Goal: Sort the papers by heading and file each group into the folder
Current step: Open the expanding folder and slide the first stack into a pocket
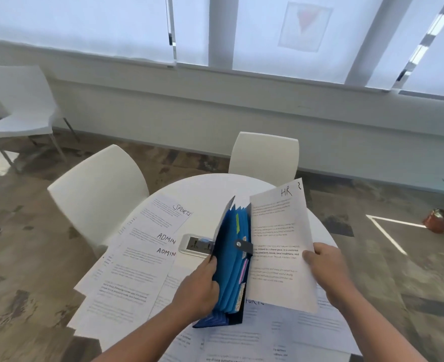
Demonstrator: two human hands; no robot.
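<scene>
A blue accordion folder stands open on the round white table, its pockets fanned and marked with coloured tabs. My left hand grips its left side and holds the pockets apart. My right hand pinches the right edge of sheets headed "HR", held up just right of the folder. Sheets headed "SPORTS" and "ADMIN" lie overlapping on the table's left. More printed sheets lie under and in front of the folder.
A socket panel sits in the table's middle, just left of the folder. Two white chairs stand at the far side, a third by the wall. A potted plant stands on the floor at right.
</scene>
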